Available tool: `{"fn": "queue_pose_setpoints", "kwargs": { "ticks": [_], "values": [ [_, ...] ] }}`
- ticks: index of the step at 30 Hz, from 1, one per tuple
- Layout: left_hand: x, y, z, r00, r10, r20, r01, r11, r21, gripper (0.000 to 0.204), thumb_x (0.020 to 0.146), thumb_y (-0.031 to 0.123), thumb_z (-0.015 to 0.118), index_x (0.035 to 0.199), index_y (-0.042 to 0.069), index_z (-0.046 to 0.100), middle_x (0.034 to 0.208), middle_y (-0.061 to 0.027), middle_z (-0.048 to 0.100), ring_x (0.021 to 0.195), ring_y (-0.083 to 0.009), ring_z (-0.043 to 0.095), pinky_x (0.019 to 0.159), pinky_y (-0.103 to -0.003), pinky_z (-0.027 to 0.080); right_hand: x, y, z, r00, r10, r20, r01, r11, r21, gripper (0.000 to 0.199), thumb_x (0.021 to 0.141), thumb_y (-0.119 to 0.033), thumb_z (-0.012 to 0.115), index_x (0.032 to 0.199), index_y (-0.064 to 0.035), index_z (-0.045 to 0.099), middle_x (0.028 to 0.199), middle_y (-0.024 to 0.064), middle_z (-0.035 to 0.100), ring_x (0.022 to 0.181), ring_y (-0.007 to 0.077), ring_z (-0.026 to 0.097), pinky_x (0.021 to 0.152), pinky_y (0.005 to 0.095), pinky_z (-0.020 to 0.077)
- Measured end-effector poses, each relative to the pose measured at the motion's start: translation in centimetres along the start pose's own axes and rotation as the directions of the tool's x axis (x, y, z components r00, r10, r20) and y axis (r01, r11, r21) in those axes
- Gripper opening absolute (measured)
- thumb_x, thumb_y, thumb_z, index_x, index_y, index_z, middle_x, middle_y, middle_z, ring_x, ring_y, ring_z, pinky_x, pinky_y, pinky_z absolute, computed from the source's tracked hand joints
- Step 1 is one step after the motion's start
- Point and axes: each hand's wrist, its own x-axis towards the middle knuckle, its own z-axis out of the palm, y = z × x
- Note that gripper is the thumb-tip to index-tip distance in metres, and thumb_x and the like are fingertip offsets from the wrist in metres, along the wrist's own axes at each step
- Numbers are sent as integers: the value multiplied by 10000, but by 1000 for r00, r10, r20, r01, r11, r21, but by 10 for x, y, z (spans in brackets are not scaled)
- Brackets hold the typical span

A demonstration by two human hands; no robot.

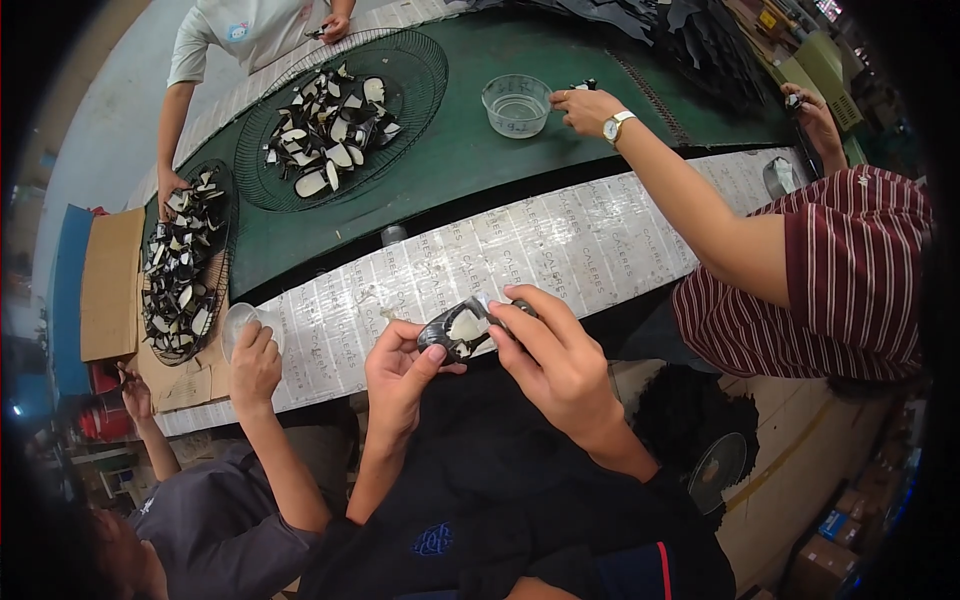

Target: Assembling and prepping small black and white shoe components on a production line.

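In front of my chest is a small, curved black shoe upper piece [466, 330] with a cream patch on its inner side. My left hand [398, 375] grips its left end, thumb on top and fingers underneath. At its right end my right hand [565, 365] is closed, thumb and fingertips pinching the edge near the cream patch. A bit of white shows at those right fingertips, too small to name. Both hands are just above the near edge of a white, paper-covered ledge [440, 270].
Similar black and cream pieces fill a round wire basket [425, 75] and an oval wire basket [232, 230]. A clear tub [517, 105] stands on the green conveyor belt [450, 160]. Co-workers' arms reach in from left, right and far side. Black sheets [670, 30] lie at back right.
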Motion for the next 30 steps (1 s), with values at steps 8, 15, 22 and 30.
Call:
{"fn": "queue_pose_setpoints", "kwargs": {
  "ticks": [8, 15, 22, 30],
  "values": [
    [0, -2, -10, 997, -39, 64, 51, 977, -205, 192, 937, 137, 610, 1000, -5, 497, 991, -150, 655, 907, -224, 681, 772, -384, 610, 0, 4, -20, 968, 230, -97, -205, 955, 214, 242, 786, 64, 707, 1023, 41, 667, 1048, 165, 641, 843, 220, 677, 663, 270, 572],
    [5, -1, -6, 997, -77, 3, 75, 966, -246, 172, 942, 133, 601, 976, 9, 486, 1005, -162, 655, 931, -248, 686, 788, -377, 611, -5, -2, -25, 941, 337, -8, -292, 826, 482, 247, 817, 62, 697, 1059, 63, 651, 1093, 160, 626, 881, 164, 665, 700, 246, 591],
    [8, 0, 1, 997, -55, -59, 44, 983, -178, 123, 953, 108, 583, 944, 32, 486, 974, -124, 652, 900, -182, 672, 830, -369, 596, -5, -4, -5, 974, 217, 59, -224, 910, 349, 282, 797, 19, 735, 1068, 42, 658, 1075, 149, 625, 868, 201, 667, 688, 255, 583],
    [11, 0, 1, 997, -62, -52, 54, 987, -154, 108, 957, 104, 578, 934, 45, 490, 975, -108, 652, 890, -155, 664, 839, -363, 586, -4, 0, 8, 994, 103, 38, -109, 958, 267, 283, 787, 26, 743, 1059, 47, 666, 1081, 160, 639, 845, 184, 670, 662, 247, 578]
  ]
}}
